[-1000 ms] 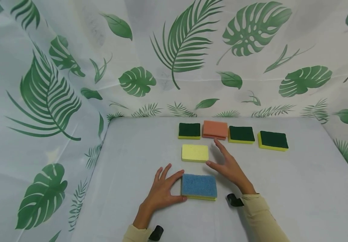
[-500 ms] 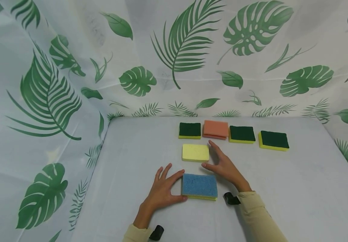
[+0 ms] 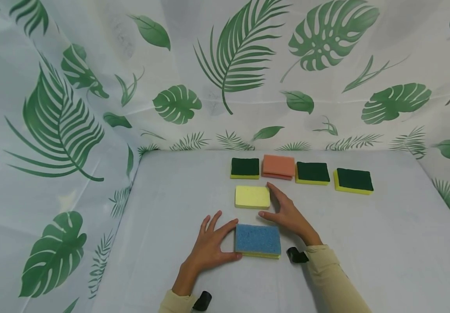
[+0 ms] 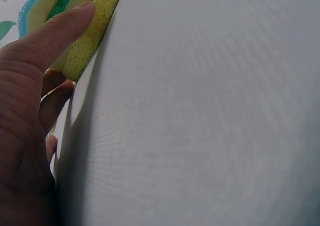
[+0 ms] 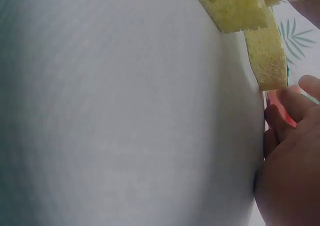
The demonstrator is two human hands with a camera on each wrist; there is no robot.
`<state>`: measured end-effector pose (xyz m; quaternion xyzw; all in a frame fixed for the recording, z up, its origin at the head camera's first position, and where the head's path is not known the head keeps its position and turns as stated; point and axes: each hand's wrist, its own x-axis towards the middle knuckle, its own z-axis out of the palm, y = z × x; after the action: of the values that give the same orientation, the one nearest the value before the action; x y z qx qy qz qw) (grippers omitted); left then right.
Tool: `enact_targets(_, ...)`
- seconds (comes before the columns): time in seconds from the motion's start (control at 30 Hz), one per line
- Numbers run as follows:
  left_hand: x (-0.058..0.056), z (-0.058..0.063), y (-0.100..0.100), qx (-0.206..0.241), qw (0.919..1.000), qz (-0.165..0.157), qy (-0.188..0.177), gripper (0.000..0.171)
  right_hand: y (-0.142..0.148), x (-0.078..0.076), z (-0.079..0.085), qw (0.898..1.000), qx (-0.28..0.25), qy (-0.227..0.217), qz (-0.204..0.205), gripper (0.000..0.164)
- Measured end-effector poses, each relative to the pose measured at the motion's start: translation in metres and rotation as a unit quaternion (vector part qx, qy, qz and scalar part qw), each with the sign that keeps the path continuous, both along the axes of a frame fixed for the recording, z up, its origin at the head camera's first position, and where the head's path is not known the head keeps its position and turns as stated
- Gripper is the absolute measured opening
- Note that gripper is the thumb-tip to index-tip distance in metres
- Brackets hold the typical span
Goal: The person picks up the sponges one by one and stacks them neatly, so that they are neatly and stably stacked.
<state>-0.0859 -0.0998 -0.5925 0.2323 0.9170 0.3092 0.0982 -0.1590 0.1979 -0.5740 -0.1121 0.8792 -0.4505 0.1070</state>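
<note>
A stack of sponges [image 3: 258,239] lies at the middle front, a blue one on top; layers of yellow, green and blue show in the left wrist view. At its left end my left hand [image 3: 207,250] pinches it, with the thumb [image 4: 57,33] along the near side and the index finger at the far corner. Behind the stack is a single yellow sponge [image 3: 253,196]. My right hand [image 3: 291,215] is spread around that sponge's right end, index finger by the far corner, thumb just in front of the near edge. In the right wrist view, fingertips are beside the yellow sponge's end [image 5: 270,68].
Along the back of the white table [image 3: 170,200] lie a dark green-topped sponge [image 3: 245,167], an orange folded sponge cloth [image 3: 278,166] and two more green-topped sponges [image 3: 312,172] [image 3: 353,181]. A leaf-print curtain [image 3: 209,56] hangs behind and at the left.
My right hand has moved left, closer around the yellow sponge's right end. The left hand and all the sponges have stayed put.
</note>
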Motion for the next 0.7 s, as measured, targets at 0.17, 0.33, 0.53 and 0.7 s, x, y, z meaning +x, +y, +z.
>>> enact_targets(0.17, -0.0001, 0.0003, 0.0003, 0.0, 1.0, 0.0, 0.004, 0.09, -0.0001, -0.0017, -0.0025, 1.0, 0.004, 0.0, 0.0, 0.105)
enact_targets(0.33, -0.0003, -0.0004, -0.0001, 0.002, 1.0, 0.001, 0.001, 0.091, -0.0016, -0.0032, -0.0031, 1.0, 0.018, 0.001, 0.001, 0.105)
enact_targets(0.53, -0.0007, -0.0009, -0.0006, -0.007, 1.0, -0.002, 0.002, 0.092, -0.0031, -0.0034, -0.0018, 0.999, 0.031, 0.013, 0.002, 0.104)
enact_targets(0.7, -0.0003, -0.0004, -0.0008, -0.003, 1.0, -0.004, 0.0, 0.093, -0.0052, -0.0033, -0.0012, 0.999, 0.043, 0.013, -0.01, 0.102)
